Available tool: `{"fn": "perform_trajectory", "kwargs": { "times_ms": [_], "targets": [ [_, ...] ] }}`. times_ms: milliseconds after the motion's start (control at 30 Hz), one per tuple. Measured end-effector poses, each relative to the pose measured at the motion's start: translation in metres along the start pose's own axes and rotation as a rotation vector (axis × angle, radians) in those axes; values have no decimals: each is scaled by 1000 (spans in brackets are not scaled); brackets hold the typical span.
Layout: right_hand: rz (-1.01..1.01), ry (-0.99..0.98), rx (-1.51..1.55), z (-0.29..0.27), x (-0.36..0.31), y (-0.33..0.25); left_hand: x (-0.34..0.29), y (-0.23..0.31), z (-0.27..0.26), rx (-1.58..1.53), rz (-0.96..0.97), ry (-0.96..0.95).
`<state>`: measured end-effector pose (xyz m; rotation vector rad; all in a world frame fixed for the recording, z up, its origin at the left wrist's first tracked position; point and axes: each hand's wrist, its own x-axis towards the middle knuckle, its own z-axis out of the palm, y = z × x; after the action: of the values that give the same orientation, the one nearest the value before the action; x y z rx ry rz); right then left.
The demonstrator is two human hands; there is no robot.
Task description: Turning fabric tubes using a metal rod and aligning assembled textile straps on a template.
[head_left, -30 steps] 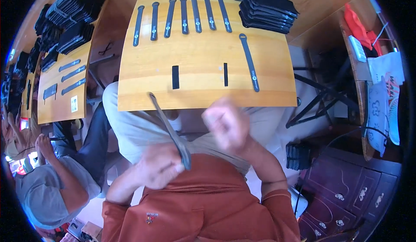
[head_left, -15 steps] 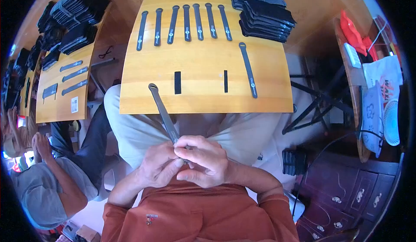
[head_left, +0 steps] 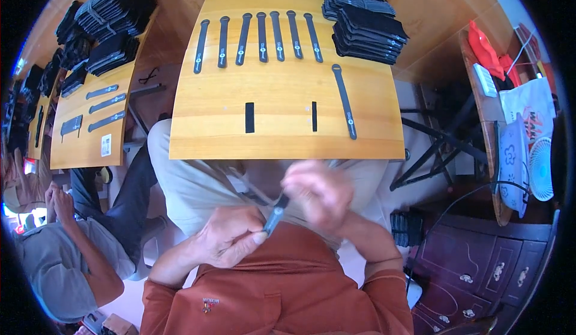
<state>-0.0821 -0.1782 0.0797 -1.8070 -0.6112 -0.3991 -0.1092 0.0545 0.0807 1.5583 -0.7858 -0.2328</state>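
Observation:
My left hand (head_left: 233, 237) is closed, thumb and fingers pinching the printed end of a dark grey strap (head_left: 275, 215) over my lap. The strap bends upward toward my right hand (head_left: 319, 194), and a blurred stretch of it trails toward the table edge. My right hand is smeared by motion close to the strap's upper part; whether its fingers grip the strap cannot be made out. On the wooden table (head_left: 204, 113) lies a row of several like straps (head_left: 262, 37), each with a slotted round end. Another single strap (head_left: 344, 101) lies at the right.
Two black strips, a wider one (head_left: 249, 117) and a narrower one (head_left: 314, 116), lie near the table's front. Stacked black textile bundles (head_left: 369, 35) stand at the back right. A co-worker (head_left: 72, 257) sits at a table on the left. A small fan (head_left: 541, 161) is at the right.
My hands, together before, have moved apart, the right one up and to the right. The strap no longer stands straight up from my hands; it is bent and partly blurred.

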Motion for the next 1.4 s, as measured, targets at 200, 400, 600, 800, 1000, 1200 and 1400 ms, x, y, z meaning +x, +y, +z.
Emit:
{"fn": "perform_trajectory", "kwargs": {
  "times_ms": [200, 400, 600, 800, 1000, 1200, 1400],
  "targets": [
    [342, 815, 45, -168, 75, 104, -13, 26, 2, -263, 97, -236],
    [178, 1020, -399, -294, 67, 136, -38, 24, -11, -347, 44, -189],
    [105, 547, -785, -240, 46, 132, -38, 17, -10, -294, 1, -74],
    [201, 222, -854, -188, -3, 148, -31, 16, -11, -286, 4, -100],
    [238, 85, -789, -173, -21, 141, -29, 9, -8, -287, -18, -103],
    [319, -51, -861, -166, -22, 120, -23, 7, -7, -279, -18, -108],
    [395, -167, -856, -165, -24, 107, -20, 6, -7, -274, -15, -107]
  ]
}}
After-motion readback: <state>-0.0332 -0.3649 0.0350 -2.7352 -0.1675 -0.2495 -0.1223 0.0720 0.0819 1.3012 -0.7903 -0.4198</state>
